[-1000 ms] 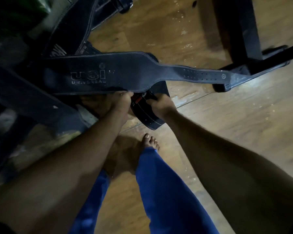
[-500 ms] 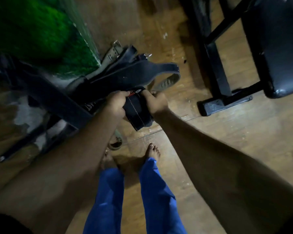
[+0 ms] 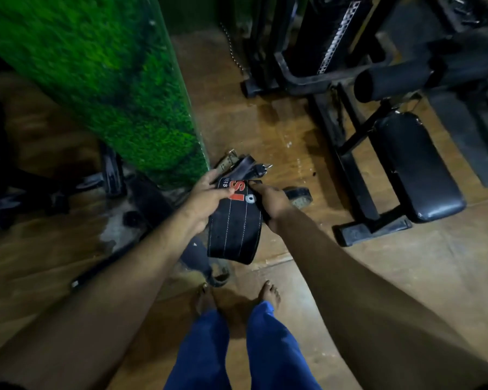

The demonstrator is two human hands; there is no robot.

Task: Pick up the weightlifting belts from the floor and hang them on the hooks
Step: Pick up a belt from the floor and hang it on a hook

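Observation:
I hold a bundle of black weightlifting belts [image 3: 233, 229] in front of me, above the wooden floor. The widest one hangs down, with white stitch lines and red letters near its top. My left hand [image 3: 209, 192] grips the bundle's left edge. My right hand [image 3: 271, 202] grips its right edge. Metal buckles and strap ends [image 3: 238, 163] stick out beyond my fingers. One strap end [image 3: 297, 194] pokes out to the right of my right hand. No hooks are in view.
A pillar covered in green turf [image 3: 119, 88] stands just left of the belts. A black gym bench [image 3: 417, 167] and machine frames [image 3: 319, 60] fill the right and back. Dark bars and equipment feet [image 3: 113, 175] lie on the floor at left. My bare feet [image 3: 269, 292] stand below.
The long belt that stretched across the view is now gathered into the bundle. My view has tilted up from the floor; the green pillar and bench have come into sight.

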